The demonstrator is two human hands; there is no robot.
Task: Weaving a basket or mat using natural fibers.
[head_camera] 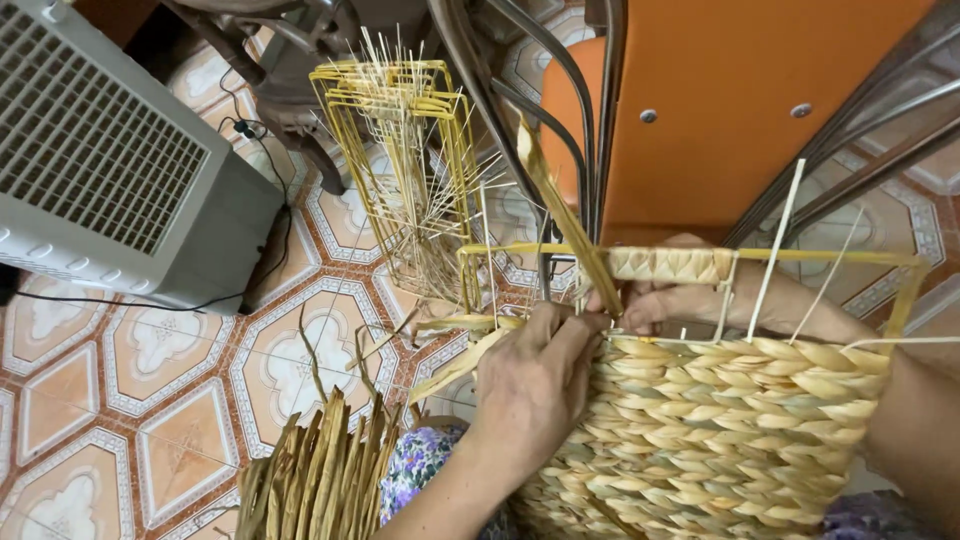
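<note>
1. A half-woven basket of pale yellow plaited straw on a yellow wire frame [720,430] sits low and right of centre, against the person's lap; its right side and bottom are cut off by the picture's edge.
2. A long flat dried straw strand [560,215] rises slantwise from the basket's top rail, where a short stretch of rail is already wrapped in plait.
3. The left hand [530,385] lies on the outer face of the basket, its fingers bent up to the base of the strand; the grip looks closed on the strand, though the fingertips are hidden behind the weave and rail.
4. The right hand [690,300] reaches in behind the top rail from the right; thin pale uprights and the rail cross in front of it, and I cannot tell whether it is pinching anything.
5. A bundle of brownish dried straw leaves [320,470] lies beside the left forearm, cut off at the bottom edge, next to a patch of floral cloth [420,465].
6. A stack of bare yellow wire frames bristling with thin pale sticks [400,150] stands on the patterned tiled floor [150,380], just beyond the basket.
7. A grey slatted fan unit [110,160] fills the upper left, an orange chair with metal legs [720,110] the upper right; open floor remains only at lower left.
</note>
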